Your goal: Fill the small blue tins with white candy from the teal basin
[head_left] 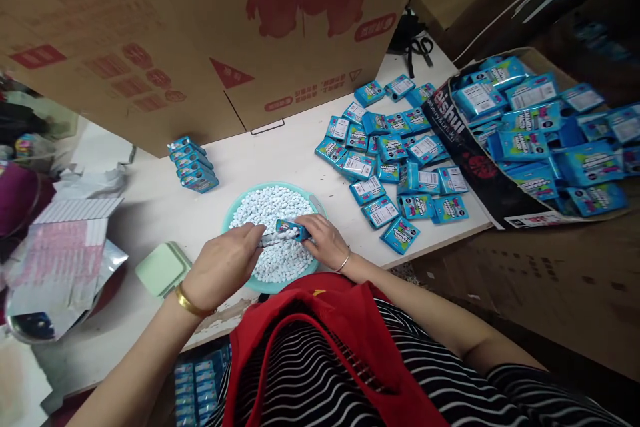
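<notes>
My right hand (324,240) is closed around a small blue candy box (292,230), held tilted low over a turquoise basin (229,212). Small white candies (275,203) fill the basin in a thick layer. In the closed fingers of my left hand (226,260) is a small scoop (270,239), mostly hidden, whose front end meets the open end of the box. A few white candies show where the two come together.
Loose blue boxes (393,147) are scattered to the right, beside an opened bag (465,147) heaped with more. A row of blue boxes (194,165) stands left of the basin. A large carton (200,33) blocks the back; a pale green container (163,268) lies left.
</notes>
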`<state>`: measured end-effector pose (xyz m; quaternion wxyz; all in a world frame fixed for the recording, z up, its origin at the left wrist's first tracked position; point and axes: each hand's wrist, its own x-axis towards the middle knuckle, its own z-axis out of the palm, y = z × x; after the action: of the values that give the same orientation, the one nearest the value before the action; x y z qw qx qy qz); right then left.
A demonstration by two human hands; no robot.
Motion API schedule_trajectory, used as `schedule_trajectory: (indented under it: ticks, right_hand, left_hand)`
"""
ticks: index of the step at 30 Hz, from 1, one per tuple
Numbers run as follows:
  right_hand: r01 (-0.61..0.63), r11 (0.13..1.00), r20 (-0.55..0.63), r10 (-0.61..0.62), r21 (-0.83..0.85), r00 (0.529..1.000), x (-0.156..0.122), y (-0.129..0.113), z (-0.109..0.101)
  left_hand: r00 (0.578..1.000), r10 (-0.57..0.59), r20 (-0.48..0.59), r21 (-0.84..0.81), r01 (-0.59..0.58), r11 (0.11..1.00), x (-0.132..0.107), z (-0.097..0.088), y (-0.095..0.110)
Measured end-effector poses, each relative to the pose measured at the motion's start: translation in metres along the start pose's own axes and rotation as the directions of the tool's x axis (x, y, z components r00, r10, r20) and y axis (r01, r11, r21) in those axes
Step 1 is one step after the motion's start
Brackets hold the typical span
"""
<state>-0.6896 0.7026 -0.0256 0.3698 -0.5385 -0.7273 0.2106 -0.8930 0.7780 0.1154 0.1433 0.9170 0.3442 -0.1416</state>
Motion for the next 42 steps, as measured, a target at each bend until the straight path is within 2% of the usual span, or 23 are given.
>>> schedule_trajectory:
  ticks: [3, 5, 7, 9, 10, 12, 14, 16, 18, 20, 23, 26, 30, 34, 37, 39, 42]
  right_hand:
    - [0.019, 1.000, -0.001, -0.019, 0.009, 1.000, 0.000, -0.001, 0.001]
    - [0.033, 0.999, -0.003, -0.033, 0.016, 0.999, -0.001, -0.001, 0.002]
    - [0.036, 0.999, -0.004, -0.036, 0.025, 0.999, -0.001, 0.001, 0.003]
    - [0.030, 0.999, -0.006, -0.030, 0.027, 1.000, -0.002, 0.003, 0.002]
    - [0.021, 0.999, -0.011, -0.020, 0.024, 1.000, -0.003, 0.004, 0.001]
    - [-0.011, 1.000, -0.027, 0.012, 0.017, 1.000, -0.005, 0.007, -0.004]
    - [-0.066, 0.998, -0.050, 0.066, 0.014, 0.997, -0.007, 0.011, -0.011]
    - [-0.125, 0.992, -0.069, 0.126, 0.014, 0.990, -0.008, 0.014, -0.020]
    - [-0.171, 0.985, -0.081, 0.171, 0.010, 0.982, -0.008, 0.017, -0.027]
    - [-0.206, 0.979, -0.094, 0.205, 0.006, 0.974, -0.009, 0.019, -0.032]
    - [-0.257, 0.966, -0.120, 0.256, 0.007, 0.959, -0.009, 0.019, -0.036]
    - [-0.286, 0.958, -0.129, 0.285, 0.017, 0.950, -0.011, 0.018, -0.036]
    - [-0.290, 0.957, -0.120, 0.291, 0.026, 0.949, -0.014, 0.018, -0.034]
    - [-0.242, 0.970, -0.088, 0.242, 0.010, 0.966, -0.013, 0.017, -0.026]
    - [-0.159, 0.987, -0.051, 0.158, -0.006, 0.986, -0.010, 0.014, -0.016]
    - [-0.102, 0.995, -0.022, 0.102, -0.005, 0.995, -0.007, 0.011, -0.009]
    - [-0.043, 0.999, 0.004, 0.043, 0.010, 0.999, -0.003, 0.006, 0.000]
  left_hand:
    - [0.999, 0.013, 0.032, 0.147, -0.017, 0.989, -0.003, -0.018, 0.020]
    - [0.998, 0.050, 0.031, 0.183, -0.055, 0.982, -0.005, -0.026, 0.027]
    - [0.998, 0.066, 0.011, 0.177, -0.067, 0.982, -0.009, -0.028, 0.026]
    - [0.999, 0.020, -0.033, 0.136, -0.015, 0.991, -0.013, -0.020, 0.012]
    - [0.998, -0.025, -0.053, 0.103, 0.030, 0.994, -0.015, -0.010, 0.001]
    - [0.990, -0.132, -0.057, 0.022, 0.133, 0.991, -0.019, 0.022, -0.025]
    - [0.975, -0.222, 0.017, -0.047, 0.223, 0.974, -0.020, 0.069, -0.049]
    - [0.964, -0.248, 0.092, -0.180, 0.261, 0.948, -0.014, 0.121, -0.061]
    - [0.966, -0.256, 0.045, -0.368, 0.255, 0.894, 0.000, 0.166, -0.058]
    - [0.969, -0.249, -0.001, -0.454, 0.221, 0.863, 0.021, 0.198, -0.044]
    - [0.973, -0.225, -0.054, -0.515, 0.166, 0.841, 0.054, 0.218, -0.019]
    - [0.972, -0.216, -0.097, -0.566, 0.124, 0.815, 0.067, 0.216, -0.011]
    - [0.971, -0.191, -0.145, -0.610, 0.064, 0.789, 0.044, 0.190, -0.025]
    - [0.960, -0.134, -0.245, -0.611, -0.045, 0.790, 0.009, 0.141, -0.040]
    - [0.961, -0.082, -0.265, -0.559, -0.084, 0.825, -0.007, 0.101, -0.041]
    - [0.972, -0.031, -0.235, -0.499, -0.093, 0.862, -0.010, 0.077, -0.039]
    - [0.991, 0.015, -0.133, -0.360, -0.063, 0.931, -0.008, 0.049, -0.031]
